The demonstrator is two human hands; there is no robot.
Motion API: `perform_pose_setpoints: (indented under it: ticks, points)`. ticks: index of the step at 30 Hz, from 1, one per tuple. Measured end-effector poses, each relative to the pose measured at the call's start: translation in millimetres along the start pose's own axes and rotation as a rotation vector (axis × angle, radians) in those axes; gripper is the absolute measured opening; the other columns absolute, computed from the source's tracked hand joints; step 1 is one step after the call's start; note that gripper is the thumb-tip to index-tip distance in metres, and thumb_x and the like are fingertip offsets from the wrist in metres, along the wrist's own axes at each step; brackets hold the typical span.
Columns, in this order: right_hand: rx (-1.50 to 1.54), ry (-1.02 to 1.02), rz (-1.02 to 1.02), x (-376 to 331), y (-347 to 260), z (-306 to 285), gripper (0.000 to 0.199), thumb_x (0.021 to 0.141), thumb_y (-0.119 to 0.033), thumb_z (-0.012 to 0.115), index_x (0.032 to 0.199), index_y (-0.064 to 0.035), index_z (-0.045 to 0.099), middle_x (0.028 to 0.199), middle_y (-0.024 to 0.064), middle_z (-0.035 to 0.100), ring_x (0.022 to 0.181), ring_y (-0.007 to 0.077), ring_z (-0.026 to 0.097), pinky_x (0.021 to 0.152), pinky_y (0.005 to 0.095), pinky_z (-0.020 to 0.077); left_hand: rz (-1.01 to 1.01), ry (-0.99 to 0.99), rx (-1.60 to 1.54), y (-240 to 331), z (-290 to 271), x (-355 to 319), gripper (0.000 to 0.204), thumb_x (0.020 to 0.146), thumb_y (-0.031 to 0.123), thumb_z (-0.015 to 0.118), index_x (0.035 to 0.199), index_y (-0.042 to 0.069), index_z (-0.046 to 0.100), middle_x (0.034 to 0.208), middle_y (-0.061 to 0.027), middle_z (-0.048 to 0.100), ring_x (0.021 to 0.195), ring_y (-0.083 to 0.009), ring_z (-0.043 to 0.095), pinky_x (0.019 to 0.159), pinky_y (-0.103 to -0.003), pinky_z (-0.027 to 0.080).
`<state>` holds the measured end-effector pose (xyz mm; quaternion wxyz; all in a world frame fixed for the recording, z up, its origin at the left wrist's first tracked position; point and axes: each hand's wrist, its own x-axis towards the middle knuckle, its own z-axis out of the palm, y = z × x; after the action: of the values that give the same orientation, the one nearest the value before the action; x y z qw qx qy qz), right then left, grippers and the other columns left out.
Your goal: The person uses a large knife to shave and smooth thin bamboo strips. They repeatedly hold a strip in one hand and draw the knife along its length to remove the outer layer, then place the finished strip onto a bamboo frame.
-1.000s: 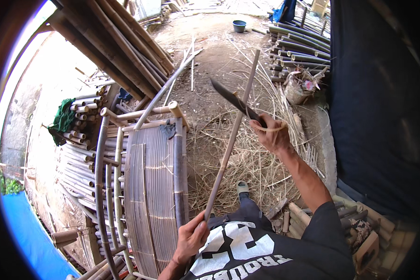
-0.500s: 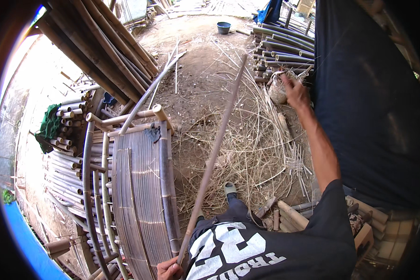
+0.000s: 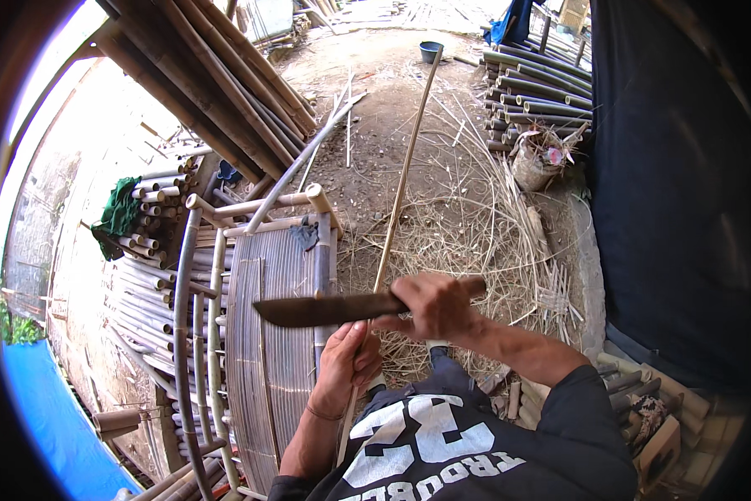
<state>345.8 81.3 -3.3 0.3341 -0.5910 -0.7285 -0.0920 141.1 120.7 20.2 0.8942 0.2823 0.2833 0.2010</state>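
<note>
My left hand (image 3: 346, 361) is closed around a long, thin bamboo strip (image 3: 402, 171), low down in front of my torso. The strip slants up and away from me over the ground, its lower end running down along my shirt. In my right hand (image 3: 439, 307) is a machete (image 3: 308, 311), its dark broad blade pointing left. The blade lies across the strip just above my left hand. Whether its edge bites into the bamboo cannot be made out. My right fingers are wrapped around the handle, whose butt sticks out to the right.
A bamboo bench (image 3: 279, 359) stands at my left, with a grey rag (image 3: 304, 236) on it. Bamboo shavings (image 3: 459, 242) litter the ground ahead. Stacked poles (image 3: 542, 83) and a stuffed sack (image 3: 532, 163) are at the far right, beside a dark sheet (image 3: 676, 209). A bucket (image 3: 431, 52) stands far off.
My right hand has come back from near the sack to the strip, now with the machete in it. My left hand has moved up. The strip's narrow side now faces me.
</note>
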Motion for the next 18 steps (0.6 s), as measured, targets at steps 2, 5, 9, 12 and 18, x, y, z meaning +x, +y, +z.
perform_pose_setpoints:
  ticks: [2,5,9,12,18]
  points:
    - [-0.024,-0.002,0.167,2.2,26.5,1.5,0.056,0.092,-0.063,0.046,0.077,-0.0096,0.053,0.056,0.0034,0.053,0.044,0.0166,0.057,0.038,0.0342,0.05,0.003,-0.015,0.038,-3.2,5.4,-8.1,0.044,0.104,0.028,0.041,0.143,0.007,0.039,0.055,0.0051,0.032,0.038,-0.004,0.029,0.036,-0.019,0.027]
    - [0.007,-0.134,0.392,4.0,48.6,-22.0,0.053,0.096,-0.06,0.04,0.079,-0.0108,0.05,0.055,0.0041,0.053,0.041,0.0119,0.053,0.033,0.0321,0.046,0.006,-0.026,0.083,-9.1,14.9,-22.5,0.045,0.104,0.027,0.041,0.145,0.007,0.037,0.053,0.0065,0.03,0.038,-0.0034,0.028,0.035,-0.019,0.027]
    - [-0.102,0.011,0.127,-5.0,43.9,-9.2,0.06,0.094,-0.066,0.038,0.075,-0.0112,0.051,0.054,0.0022,0.05,0.04,0.0141,0.051,0.035,0.0332,0.0479,0.008,-0.027,0.067,-11.5,10.8,-27.6,0.045,0.104,0.026,0.043,0.145,0.008,0.039,0.056,0.0063,0.03,0.043,-0.0034,0.028,0.039,-0.019,0.026]
    - [-0.093,-0.092,0.462,8.6,85.4,-23.1,0.062,0.093,-0.068,0.033,0.08,-0.0109,0.053,0.052,-0.0011,0.046,0.038,0.0095,0.045,0.03,0.0302,0.0409,-0.012,-0.06,0.11,-16.6,6.8,-43.8,0.045,0.105,0.026,0.039,0.145,0.005,0.037,0.054,0.0063,0.03,0.04,-0.0035,0.027,0.035,-0.02,0.028]
    - [-0.163,-0.094,0.485,5.9,125.2,-43.2,0.064,0.093,-0.07,0.032,0.08,-0.0105,0.053,0.05,-0.001,0.047,0.038,0.0091,0.046,0.03,0.0303,0.0384,-0.171,-0.005,0.072,-26.4,-18.4,-92.5,0.05,0.103,0.03,0.044,0.144,0.002,0.037,0.055,0.0059,0.031,0.041,-0.0032,0.027,0.038,-0.02,0.025]
